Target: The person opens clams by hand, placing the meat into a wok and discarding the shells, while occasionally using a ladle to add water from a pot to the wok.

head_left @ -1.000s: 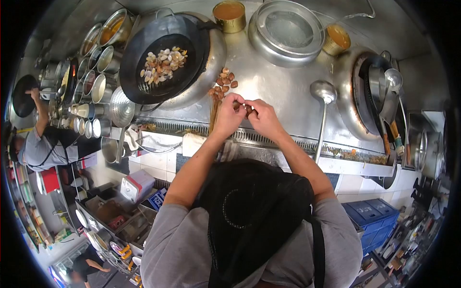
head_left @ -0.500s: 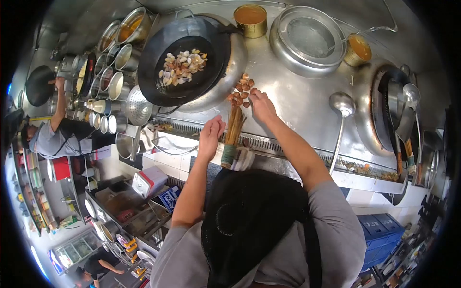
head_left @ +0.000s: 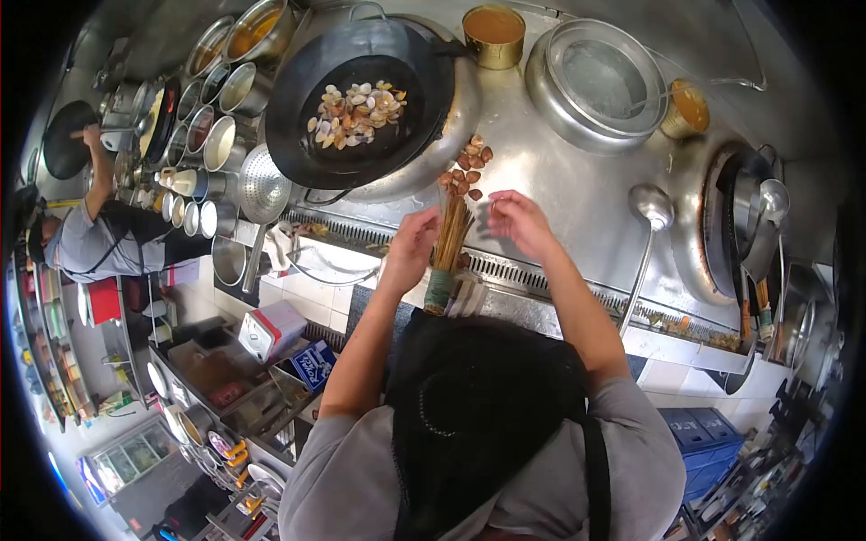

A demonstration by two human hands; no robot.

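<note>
My left hand (head_left: 415,245) is raised just left of a bamboo wok brush (head_left: 455,233), its fingers loosely curled and nothing visible in them. My right hand (head_left: 523,225) hovers to the right of the brush, fingers bent and apart, with no object showing in it. Bound with a green wrap, the brush points away from me over the stove's front edge. Several brown clams (head_left: 472,162) lie on the steel counter beyond its tips. A large black wok (head_left: 298,135) at upper left holds a pile of opened clams (head_left: 356,115).
A steel pot with a strainer (head_left: 595,77) stands at the back, between two cans of orange-brown liquid (head_left: 493,38). A ladle (head_left: 651,207) lies on the right, near another wok station. Left are a perforated skimmer (head_left: 264,185) and sauce containers. A co-worker (head_left: 108,230) stands far left.
My right hand has drawn back from the brown clams toward me and its fingers have parted. My left hand has moved up closer to the brush. The view has shifted slightly.
</note>
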